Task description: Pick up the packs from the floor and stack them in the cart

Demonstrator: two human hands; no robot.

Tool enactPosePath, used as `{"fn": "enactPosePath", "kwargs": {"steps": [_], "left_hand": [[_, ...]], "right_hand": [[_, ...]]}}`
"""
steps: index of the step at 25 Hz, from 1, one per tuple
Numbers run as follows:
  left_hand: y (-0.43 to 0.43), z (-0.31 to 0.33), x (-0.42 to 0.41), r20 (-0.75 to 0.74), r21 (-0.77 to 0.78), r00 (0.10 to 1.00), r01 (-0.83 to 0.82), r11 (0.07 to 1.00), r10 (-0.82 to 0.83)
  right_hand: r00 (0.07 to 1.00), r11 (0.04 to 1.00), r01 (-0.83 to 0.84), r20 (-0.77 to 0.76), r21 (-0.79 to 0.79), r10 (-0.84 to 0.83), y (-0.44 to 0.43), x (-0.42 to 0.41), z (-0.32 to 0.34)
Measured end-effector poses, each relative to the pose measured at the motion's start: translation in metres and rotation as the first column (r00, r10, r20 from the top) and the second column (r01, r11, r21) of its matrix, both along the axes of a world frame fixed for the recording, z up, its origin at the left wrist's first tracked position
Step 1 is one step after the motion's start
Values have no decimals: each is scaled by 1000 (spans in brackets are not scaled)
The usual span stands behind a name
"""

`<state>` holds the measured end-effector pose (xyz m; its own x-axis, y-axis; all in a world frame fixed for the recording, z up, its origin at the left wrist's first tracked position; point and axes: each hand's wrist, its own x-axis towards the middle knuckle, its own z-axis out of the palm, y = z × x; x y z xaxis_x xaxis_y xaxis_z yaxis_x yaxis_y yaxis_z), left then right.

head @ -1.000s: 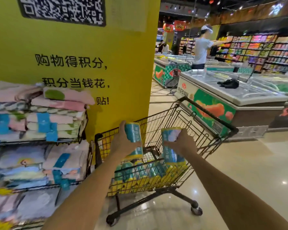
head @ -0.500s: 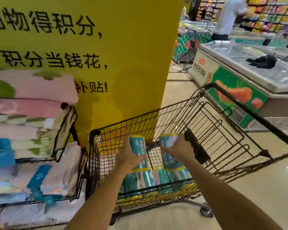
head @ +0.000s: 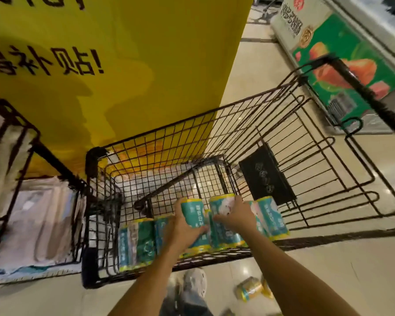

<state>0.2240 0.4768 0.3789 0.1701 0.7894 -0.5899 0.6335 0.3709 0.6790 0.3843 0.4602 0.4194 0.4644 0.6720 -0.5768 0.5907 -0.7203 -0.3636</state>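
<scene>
Inside the single cart (head: 169,142), one pack (head: 193,213) is gripped by the left hand (head: 183,229), a second pack (head: 221,205) by the right hand (head: 235,216).

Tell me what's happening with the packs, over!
Left grip holds one pack, right grip a second pack. Both low inside cart. Floor packs not yet collected. Nothing blocking.

Motion blur on the floor packs (head: 252,290), count unclear. Text on the yellow sign (head: 146,65) is cut off top and left; freezer (head: 342,53) clipped at the right edge. Print on the cart packs (head: 137,242) unreadable.
</scene>
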Motion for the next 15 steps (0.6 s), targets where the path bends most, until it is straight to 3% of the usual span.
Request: {"fn": "enactPosePath", "kwargs": {"steps": [2, 5, 15], "left_hand": [[-3, -9, 6, 9, -59, 999, -33, 998, 34], [-11, -15, 12, -63, -90, 997, 42, 995, -48], [-16, -25, 26, -129, -35, 987, 94, 995, -98]], "right_hand": [[1000, 1000, 9, -11, -17, -9, -1, 1, -11], [999, 997, 17, -35, -70, -20, -5, -1, -26], [997, 991, 47, 59, -126, -40, -9, 6, -51]]}}
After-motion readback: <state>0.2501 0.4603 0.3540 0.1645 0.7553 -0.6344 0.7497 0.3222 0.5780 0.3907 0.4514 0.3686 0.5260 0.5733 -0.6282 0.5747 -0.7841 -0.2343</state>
